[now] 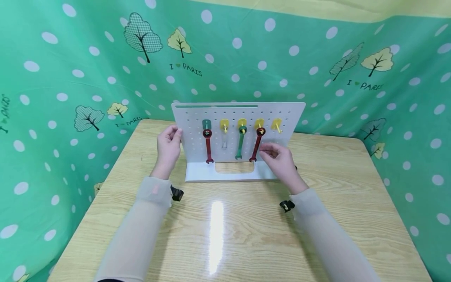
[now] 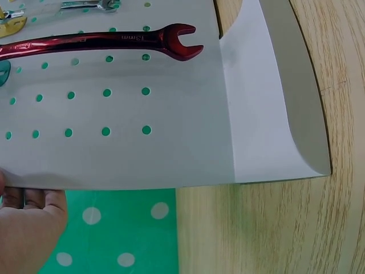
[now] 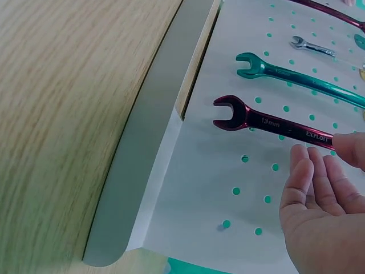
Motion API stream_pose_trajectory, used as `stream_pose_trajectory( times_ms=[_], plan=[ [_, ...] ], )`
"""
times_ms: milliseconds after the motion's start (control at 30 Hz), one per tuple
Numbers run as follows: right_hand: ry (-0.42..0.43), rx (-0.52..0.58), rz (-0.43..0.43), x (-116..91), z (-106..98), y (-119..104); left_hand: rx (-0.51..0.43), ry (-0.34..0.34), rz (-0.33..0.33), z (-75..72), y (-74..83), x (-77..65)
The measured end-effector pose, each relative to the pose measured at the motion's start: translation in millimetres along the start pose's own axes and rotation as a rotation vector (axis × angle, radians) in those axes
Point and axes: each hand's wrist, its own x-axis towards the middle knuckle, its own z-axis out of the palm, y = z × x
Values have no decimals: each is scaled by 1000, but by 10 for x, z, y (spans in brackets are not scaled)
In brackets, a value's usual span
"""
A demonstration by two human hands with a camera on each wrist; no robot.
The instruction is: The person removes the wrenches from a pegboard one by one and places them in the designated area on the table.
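Observation:
A white pegboard stands on the table. My left hand grips its left edge; in the left wrist view, curled fingers show at that edge. By the right-hand red wrench, my right hand has its fingers loosely bent. In the right wrist view, one fingertip overlaps this wrench's shaft beside the printed lettering, while the other fingers sit apart from it. A green wrench, a small silver wrench and another red wrench hang alongside.
The wrenches hang from hooks, one green hook and several yellow ones. The rightmost yellow hook carries nothing. A pale wooden table lies under the board, with a green dotted curtain behind. Black wrist cameras sit at both cuffs.

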Motion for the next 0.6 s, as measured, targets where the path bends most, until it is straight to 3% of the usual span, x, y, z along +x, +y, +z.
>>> stream_pose_trajectory(
  times_ms=[600],
  plan=[
    [-21, -21, 6, 85, 31, -74, 22, 4, 19, -4, -22, -6]
  ],
)
